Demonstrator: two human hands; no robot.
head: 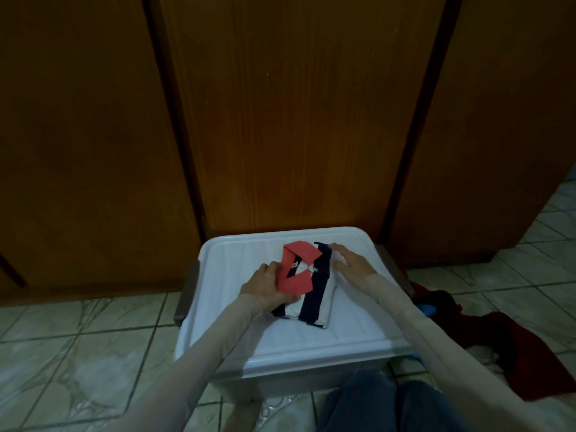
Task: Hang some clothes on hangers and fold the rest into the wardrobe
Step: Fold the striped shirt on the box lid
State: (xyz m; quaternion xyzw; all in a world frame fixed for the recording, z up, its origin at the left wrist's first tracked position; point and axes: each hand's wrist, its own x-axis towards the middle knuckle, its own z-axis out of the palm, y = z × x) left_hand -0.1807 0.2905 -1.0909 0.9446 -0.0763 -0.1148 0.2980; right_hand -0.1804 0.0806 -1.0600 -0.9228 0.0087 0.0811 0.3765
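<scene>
A small folded polo shirt, navy and white striped with a coral collar, lies on the white lid of a plastic storage box. My left hand grips the shirt's left side by the collar. My right hand rests flat on the shirt's right edge, fingers spread. Both arms wear pale long sleeves. Behind the box stands the brown wooden wardrobe with its doors shut.
A heap of dark red and black clothes lies on the tiled floor to the right of the box. A grey handle sticks out on the box's left side. My knees in blue jeans are at the bottom.
</scene>
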